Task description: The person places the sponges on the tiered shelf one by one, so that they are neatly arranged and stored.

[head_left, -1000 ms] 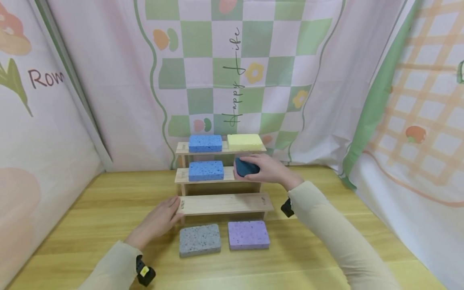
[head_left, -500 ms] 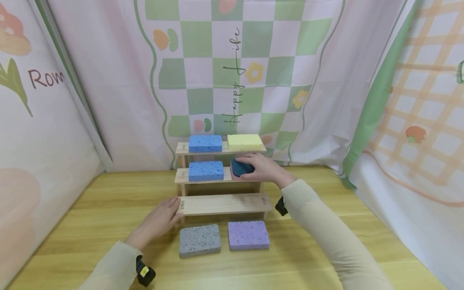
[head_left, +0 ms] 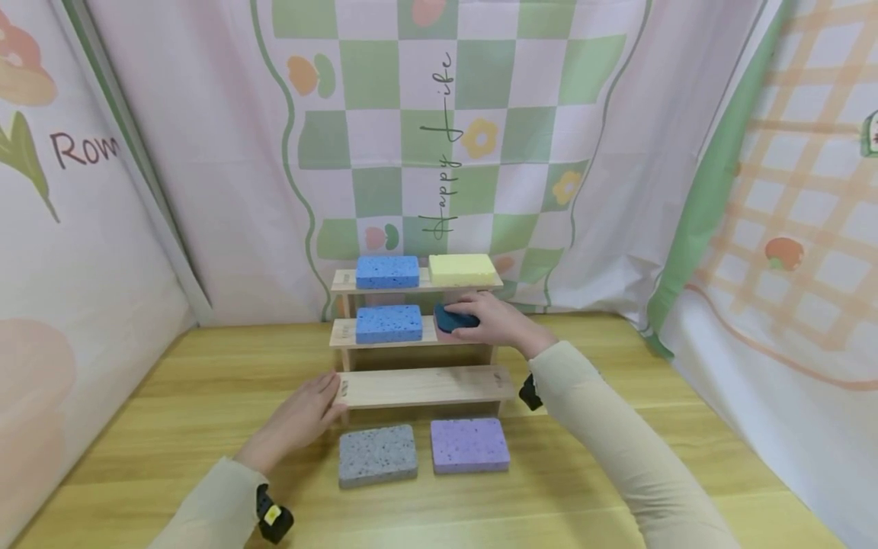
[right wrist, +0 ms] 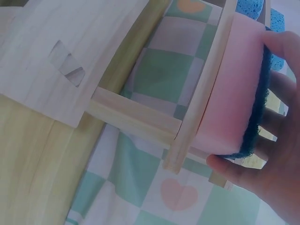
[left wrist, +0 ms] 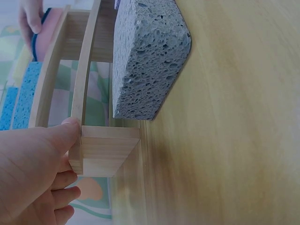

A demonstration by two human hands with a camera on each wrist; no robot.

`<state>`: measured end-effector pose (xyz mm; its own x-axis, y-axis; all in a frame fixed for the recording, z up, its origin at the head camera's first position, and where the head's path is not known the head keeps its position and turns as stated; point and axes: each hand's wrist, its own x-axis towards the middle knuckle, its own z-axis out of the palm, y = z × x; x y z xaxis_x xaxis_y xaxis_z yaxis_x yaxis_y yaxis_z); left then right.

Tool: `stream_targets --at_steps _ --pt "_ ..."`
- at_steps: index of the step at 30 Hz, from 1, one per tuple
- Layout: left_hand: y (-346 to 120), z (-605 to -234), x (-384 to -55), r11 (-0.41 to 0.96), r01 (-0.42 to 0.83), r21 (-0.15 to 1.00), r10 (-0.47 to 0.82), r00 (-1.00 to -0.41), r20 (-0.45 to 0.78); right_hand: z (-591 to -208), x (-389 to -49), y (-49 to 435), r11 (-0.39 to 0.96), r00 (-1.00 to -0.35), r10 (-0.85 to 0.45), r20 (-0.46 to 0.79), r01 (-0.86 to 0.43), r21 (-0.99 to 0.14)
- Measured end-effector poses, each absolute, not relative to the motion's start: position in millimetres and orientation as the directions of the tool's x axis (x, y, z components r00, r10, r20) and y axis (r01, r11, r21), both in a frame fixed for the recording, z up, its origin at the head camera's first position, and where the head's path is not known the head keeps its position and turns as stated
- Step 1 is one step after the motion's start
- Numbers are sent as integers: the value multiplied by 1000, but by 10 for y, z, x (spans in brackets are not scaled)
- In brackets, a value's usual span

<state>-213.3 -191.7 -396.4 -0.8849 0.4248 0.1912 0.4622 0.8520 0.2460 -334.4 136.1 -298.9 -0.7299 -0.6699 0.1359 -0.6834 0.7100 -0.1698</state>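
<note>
A three-tier wooden rack (head_left: 425, 386) stands on the table. My left hand (head_left: 302, 415) grips the left end of its lowest board, thumb on the upper face and fingers curled below, as the left wrist view shows. My right hand (head_left: 504, 324) holds a pink scouring sponge (right wrist: 232, 89) by its ends, the dark teal scrub side (head_left: 453, 318) facing up. This sponge sits on the right half of the middle board, beside a blue sponge (head_left: 389, 324). On the top board are another blue sponge (head_left: 387, 272) and a yellow sponge (head_left: 463, 270).
A grey speckled sponge (head_left: 378, 456) and a purple sponge (head_left: 469, 445) lie on the wooden table (head_left: 411, 518) in front of the rack. Behind it hangs a checkered curtain (head_left: 428, 137), with printed cloth at both sides.
My right hand has shifted the scouring sponge slightly left along the middle board, closer to the blue one. The left hand stays at the lowest board's end.
</note>
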Motion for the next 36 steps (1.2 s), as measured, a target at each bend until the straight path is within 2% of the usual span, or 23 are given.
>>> stream_targets --at_steps 9,36 --pt "-1916 -3977 -2127 852 458 253 417 -887 198 -2984 -3341 1355 691 -708 -691 145 -706 -156" --pt "-1907 -3962 -2112 854 457 249 417 -887 197 -3000 -3373 1380 689 -710 -691 139 -704 -172"
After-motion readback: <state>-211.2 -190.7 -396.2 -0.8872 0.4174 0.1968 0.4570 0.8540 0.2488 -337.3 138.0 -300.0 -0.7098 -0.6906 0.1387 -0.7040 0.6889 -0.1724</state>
